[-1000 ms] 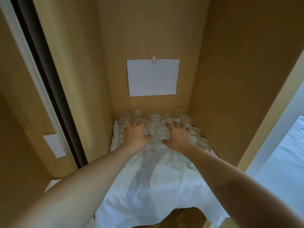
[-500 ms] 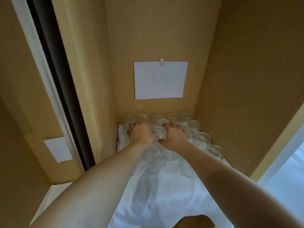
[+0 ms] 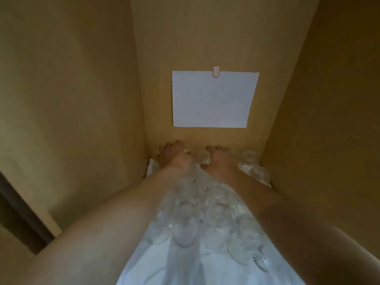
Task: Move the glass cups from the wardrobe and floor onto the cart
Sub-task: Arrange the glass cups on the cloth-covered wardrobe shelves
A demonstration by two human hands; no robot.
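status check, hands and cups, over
Left hand and right hand down on back-row glass cups, grip unclear. Cups on white cloth in wardrobe. Nothing blocking.

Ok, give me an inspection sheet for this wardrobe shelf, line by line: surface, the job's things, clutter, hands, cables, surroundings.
Surface: white cloth covers the shelf and hangs towards the camera.
Job's things: glass cups packed close together on the cloth, reaching to the back wall; blurred, count unclear.
Clutter: nothing seen.
Hands: left hand and right hand both reach to the back rows, fingers curled down among the cups; whether either actually grips a cup cannot be told.
Cables: nothing seen.
Surroundings: tan wardrobe walls on three sides; white paper sheet taped to the back wall, its writing too faint to read; the cart is out of view.
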